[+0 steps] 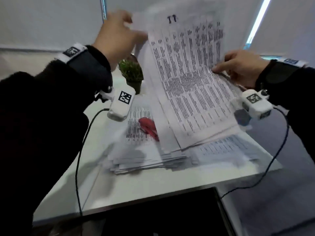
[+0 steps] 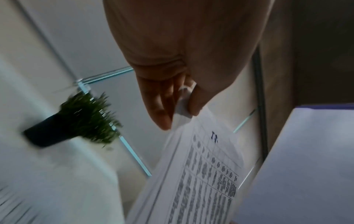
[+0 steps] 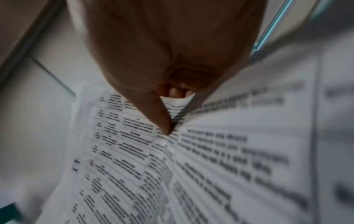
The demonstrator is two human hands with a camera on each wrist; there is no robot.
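Note:
A sheaf of printed sheets (image 1: 187, 79) with tables of text stands raised and tilted above the white table (image 1: 153, 183). My left hand (image 1: 119, 36) pinches its top left corner between thumb and fingers; the left wrist view shows that pinch on the sheaf (image 2: 201, 166). My right hand (image 1: 238, 67) grips the right edge, thumb on the printed face, fingers behind; the right wrist view shows the sheaf (image 3: 134, 151) with the thumb on it. The sheaf's lower edge rests on a flat pile of papers (image 1: 144, 160). A red stapler (image 1: 148, 126) lies on that pile, left of the raised sheets.
A small potted green plant (image 1: 131, 74) stands at the back of the table behind the sheets. Black cables (image 1: 80, 159) hang from both wrist cameras. A dark screen (image 1: 162, 213) sits below the table's near edge. White walls enclose the back.

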